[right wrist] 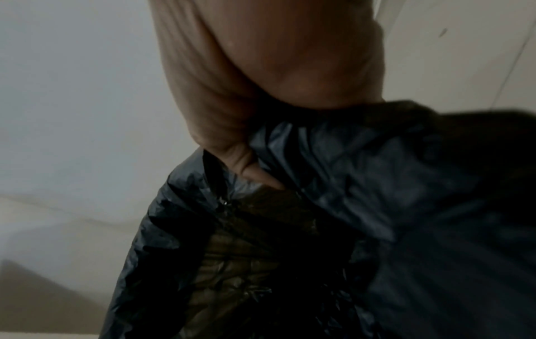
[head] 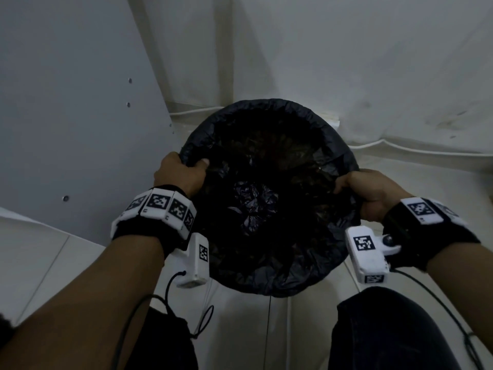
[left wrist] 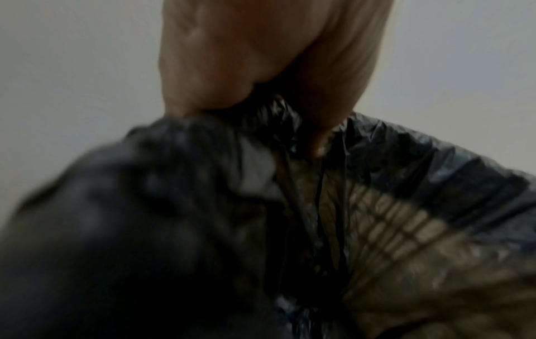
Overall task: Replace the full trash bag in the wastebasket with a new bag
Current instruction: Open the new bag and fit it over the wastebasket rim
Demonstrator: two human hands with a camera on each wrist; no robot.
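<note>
A black trash bag lines a round wastebasket on the floor in a corner, its edge folded over the rim all round. My left hand grips the bag's edge at the left side of the rim, thumb inside. My right hand grips the edge at the right side. In the left wrist view my left hand pinches the gathered black plastic, and a woven basket wall shows through the thin film. In the right wrist view my right hand clutches the bag. The basket's contents are too dark to make out.
A grey cabinet panel stands close on the left and white walls close in behind and to the right. A white cable runs along the wall's foot. My knees in dark trousers are just in front of the basket.
</note>
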